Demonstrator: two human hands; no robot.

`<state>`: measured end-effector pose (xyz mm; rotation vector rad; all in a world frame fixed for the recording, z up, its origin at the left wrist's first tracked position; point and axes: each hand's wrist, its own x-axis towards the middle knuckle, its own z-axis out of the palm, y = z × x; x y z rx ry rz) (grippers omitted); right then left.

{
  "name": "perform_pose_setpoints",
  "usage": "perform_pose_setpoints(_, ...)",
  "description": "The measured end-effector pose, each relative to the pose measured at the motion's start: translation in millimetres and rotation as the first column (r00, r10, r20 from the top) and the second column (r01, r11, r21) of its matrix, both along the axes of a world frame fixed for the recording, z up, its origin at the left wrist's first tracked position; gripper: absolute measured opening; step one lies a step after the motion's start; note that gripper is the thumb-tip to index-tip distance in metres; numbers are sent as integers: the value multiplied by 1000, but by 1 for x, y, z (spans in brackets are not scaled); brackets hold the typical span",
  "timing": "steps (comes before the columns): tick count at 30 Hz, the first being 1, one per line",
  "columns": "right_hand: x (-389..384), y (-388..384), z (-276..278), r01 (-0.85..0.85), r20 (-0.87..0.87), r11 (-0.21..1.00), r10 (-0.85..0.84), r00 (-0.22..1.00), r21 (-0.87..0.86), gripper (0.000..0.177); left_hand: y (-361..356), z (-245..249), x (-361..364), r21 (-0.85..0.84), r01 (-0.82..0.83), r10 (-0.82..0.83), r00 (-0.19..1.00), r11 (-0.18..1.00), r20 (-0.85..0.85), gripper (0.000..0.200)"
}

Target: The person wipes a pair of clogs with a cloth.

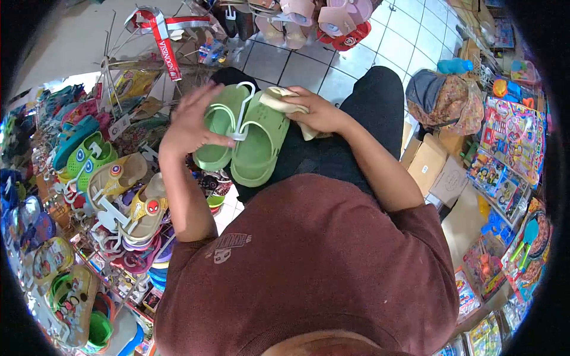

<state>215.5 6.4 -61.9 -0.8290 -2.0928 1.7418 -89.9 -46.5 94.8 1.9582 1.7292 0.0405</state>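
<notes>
In the head view, a pair of light green clogs lies on the person's lap, over black trousers, soles down and toes toward the top, joined by a white plastic hanger that rises between them. The right hand grasps a folded cream cloth and presses it to the upper of the right-hand clog. The left hand is at the outer side of the other clog, its fingers spread and blurred and its thumb reaching toward the hanger's lower bar; whether it grips the shoe I cannot tell. To the right, a brown cardboard box stands beside the knee, and I cannot make out what is in it. Near it sits a patterned fabric item, bag or hat, with a blue bottle just beyond. Farther right are flat toy packs with colourful pieces and pictures showing; one lower down bears teal and green toy utensils. On the left, sandals crowd the display, several on white hangers, and low down is a green cup-shaped item with its contents unclear. More pink sandals hang above the tiled floor.
</notes>
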Motion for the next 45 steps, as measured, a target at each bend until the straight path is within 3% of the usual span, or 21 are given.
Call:
perform_pose_setpoints(2,1,8,-4,-1,-7,997,0,1000,-71,51,3,-28,-9,-196,-8,46,981,981,188,111)
perform_pose_setpoints(3,1,8,-1,25,-13,988,-27,1000,-152,50,7,-27,-5,-160,8,13,992,987,129,105)
perform_pose_setpoints(9,3,11,-14,62,-35,970,-73,997,-235,47,-14,-21,24,25,-36,32,991,999,132,87)
perform_pose_setpoints(13,3,10,-9,86,-31,974,-95,995,-210,45,-27,-5,53,-113,-278,283,959,954,27,79)
perform_pose_setpoints(16,0,10,-12,103,-47,972,-115,992,-213,44,-40,-31,44,66,-319,294,923,945,248,78)
perform_pose_setpoints(19,-2,7,-12,122,-55,976,-134,989,-181,46,-44,-36,38,-149,-423,448,824,894,347,82)
perform_pose_setpoints(24,-2,4,-22,134,-91,979,-149,985,-155,44,-49,-46,36,-115,-435,446,823,893,352,86)
perform_pose_setpoints(27,-4,3,-23,223,-97,957,-243,965,-183,43,-53,-53,38,-81,-450,452,840,890,299,91)
perform_pose_setpoints(30,0,8,-15,304,-118,944,-290,950,125,42,-54,-45,51,8,-414,404,893,910,199,96)
perform_pose_setpoints(32,8,14,37,100,-92,959,-78,993,264,40,-63,-40,62,52,-350,336,925,935,180,100)
perform_pose_setpoints(34,12,16,56,-76,-33,926,94,995,371,39,-74,-51,70,197,-322,273,932,926,239,96)
perform_pose_setpoints(35,14,20,53,-100,37,906,93,995,412,37,-74,-53,69,223,-325,267,930,919,253,93)
perform_pose_setpoints(38,9,32,21,-35,132,916,-20,991,399,33,-76,-54,73,296,-326,240,926,898,291,83)
perform_pose_setpoints(39,0,36,22,2,163,913,-75,984,409,44,-74,-49,77,322,-316,221,929,893,298,78)
perform_pose_setpoints(42,0,34,53,87,3,878,-100,995,471,33,-72,-56,77,268,-340,205,880,901,428,68)
perform_pose_setpoints(45,-3,33,69,-93,104,919,57,993,383,32,-72,-69,67,229,-333,183,847,915,499,69)
